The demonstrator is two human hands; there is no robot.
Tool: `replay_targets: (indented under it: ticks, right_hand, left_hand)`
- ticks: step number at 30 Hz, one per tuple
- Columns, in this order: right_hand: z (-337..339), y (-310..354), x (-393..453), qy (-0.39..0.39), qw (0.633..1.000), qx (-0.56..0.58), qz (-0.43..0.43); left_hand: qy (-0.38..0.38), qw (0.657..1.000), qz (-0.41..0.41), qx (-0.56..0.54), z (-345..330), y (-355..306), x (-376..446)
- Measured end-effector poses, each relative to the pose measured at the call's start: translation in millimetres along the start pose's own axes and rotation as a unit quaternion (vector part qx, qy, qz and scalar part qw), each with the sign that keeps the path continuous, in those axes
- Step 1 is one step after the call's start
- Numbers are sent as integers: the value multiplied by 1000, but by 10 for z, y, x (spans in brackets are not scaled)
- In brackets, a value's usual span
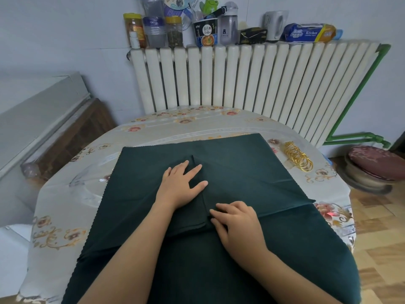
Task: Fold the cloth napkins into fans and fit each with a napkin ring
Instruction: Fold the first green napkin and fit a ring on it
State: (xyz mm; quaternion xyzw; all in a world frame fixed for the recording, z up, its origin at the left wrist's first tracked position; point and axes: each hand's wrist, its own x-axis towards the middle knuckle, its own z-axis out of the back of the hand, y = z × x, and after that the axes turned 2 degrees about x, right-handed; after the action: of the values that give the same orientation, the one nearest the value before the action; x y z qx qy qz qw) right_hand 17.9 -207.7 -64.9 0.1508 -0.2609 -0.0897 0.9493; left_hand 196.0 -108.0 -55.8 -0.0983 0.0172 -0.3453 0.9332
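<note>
A dark green cloth napkin (241, 163) lies spread over the round table, with more green cloth beneath it reaching the near edge. A narrow pleat runs down the napkin's middle. My left hand (182, 185) lies flat on the pleat's far part, fingers straight and spread. My right hand (236, 224) rests at the pleat's near end, its fingers curled and pinching the folded edge. A row of gold napkin rings (298, 156) lies on the table to the right of the napkin.
The table wears a floral plastic cover (72, 194). Behind it stands a white radiator (252, 77) with jars, bottles and a cup on top. A cushioned stool (374, 165) is at the right, a grey cabinet (37, 119) at the left.
</note>
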Motion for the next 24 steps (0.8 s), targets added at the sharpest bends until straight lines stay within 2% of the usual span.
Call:
replay_targets:
  ticks: [5,8,10,13,15,18,19,21,24]
  right_hand:
    - [16,47,-18,7,1000,-8,4]
    - [27,97,-27,1,999,39,14]
    - [32,112,-28,19,995,87,47]
    - [44,123,-30,52,992,57,105]
    - [50,129,-25,60,991,31,116]
    - [44,111,-17,58,989,10,134]
    - [35,94,-10,49,989,7,138]
    - [13,91,-1,28,990,-1,138]
    - [-31,96,25,-1,991,-21,134]
  left_hand:
    - [6,1000,0,11,5,-7,-2]
    - [7,1000,-2,12,3,-12,6]
    - [7,1000,-3,14,4,-10,0]
    - [13,1000,-3,6,9,0,5]
    - [7,999,-7,-37,27,2,-3]
    - [-12,978,11,-209,165,-1,-75]
    - [-14,973,0,-231,222,3,-128]
    - [-1,982,-61,-176,325,32,-320]
    - [90,982,-119,-117,432,118,-690]
